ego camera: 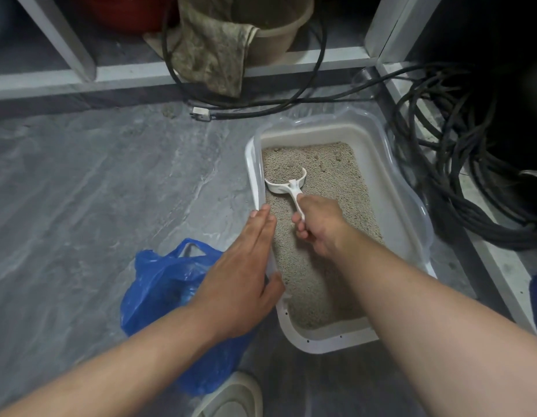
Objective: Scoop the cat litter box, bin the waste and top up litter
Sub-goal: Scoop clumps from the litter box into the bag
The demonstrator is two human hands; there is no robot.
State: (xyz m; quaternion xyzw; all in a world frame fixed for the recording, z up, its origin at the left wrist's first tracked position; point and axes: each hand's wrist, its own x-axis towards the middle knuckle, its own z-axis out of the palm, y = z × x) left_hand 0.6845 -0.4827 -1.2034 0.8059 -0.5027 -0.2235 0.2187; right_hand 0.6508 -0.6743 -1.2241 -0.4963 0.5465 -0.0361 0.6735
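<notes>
The litter box (408, 236) sat on the floor in the right half of the frame, a pale tray with a clear rim, its bed of beige litter (318, 266) spread fairly evenly from end to end. I judged that I was in the scooping stage, early or midway. My right hand (318, 227) had its grip curled tight around the handle of the white scoop (287, 186), whose head was dug into the litter near the upper left corner of the tray. A little litter lay in the scoop head; I could not tell whether it held any clump. A few darker lumps showed near the far end of the litter, so some waste seemed left to lift out.

My left hand (246, 266) lay flat with straight fingers along the left rim of the box, the thumb hooked just inside, steadying it and holding nothing.

Just beside the box, at lower left, stood a blue plastic bag (159, 287) with its mouth open, which I took for the waste bag; what it held was hidden. Binning looked unfinished, and topping up was still ahead; no litter supply was in view.

At the top of the frame a beige tub (279, 34) with a dirty cloth (210, 52) draped over its edge sat on a low shelf, and black cables (460, 176) coiled at the right.
</notes>
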